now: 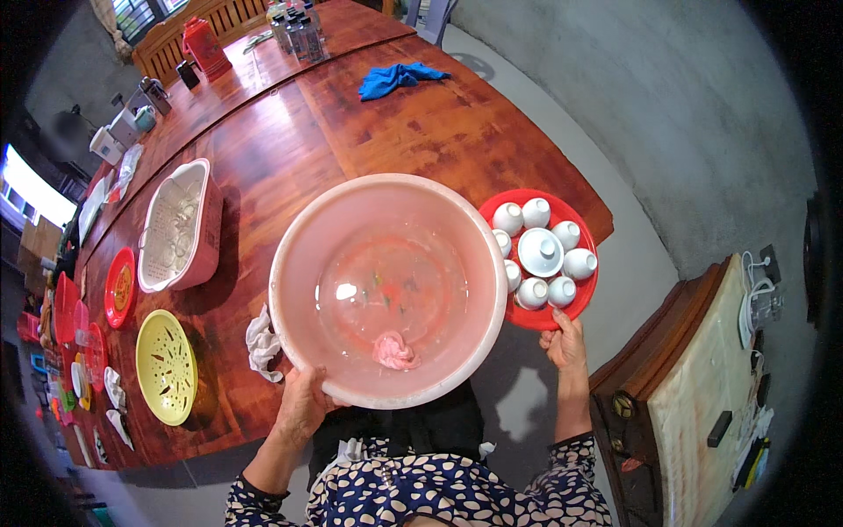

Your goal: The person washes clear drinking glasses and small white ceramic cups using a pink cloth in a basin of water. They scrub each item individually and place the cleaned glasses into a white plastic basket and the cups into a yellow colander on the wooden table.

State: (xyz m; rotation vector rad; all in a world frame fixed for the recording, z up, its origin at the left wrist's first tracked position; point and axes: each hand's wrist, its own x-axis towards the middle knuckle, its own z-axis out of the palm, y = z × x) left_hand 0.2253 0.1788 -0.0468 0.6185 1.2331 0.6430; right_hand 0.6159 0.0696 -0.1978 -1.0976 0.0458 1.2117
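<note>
A large pale pink basin point(303, 237) stands at the table's near edge, with some water and a wet pink cloth point(396, 351) inside. My left hand point(306, 400) grips the basin's rim at the lower left. To the right, my right hand point(563, 341) holds the near edge of a red round tray point(575, 309), thumb on top. Several small white cups point(580, 263) lie upside down on it, circling a white lidded bowl point(540, 252). Part of the tray is hidden behind the basin, so I cannot tell whether it rests on the table.
Left of the basin are a crumpled white tissue point(262, 342), a yellow colander point(167, 369) and a pink basket of glasses point(206, 233). A blue cloth point(399, 81), bottles point(303, 39) and a red thermos point(206, 48) lie farther back. A wooden cabinet point(650, 351) stands right.
</note>
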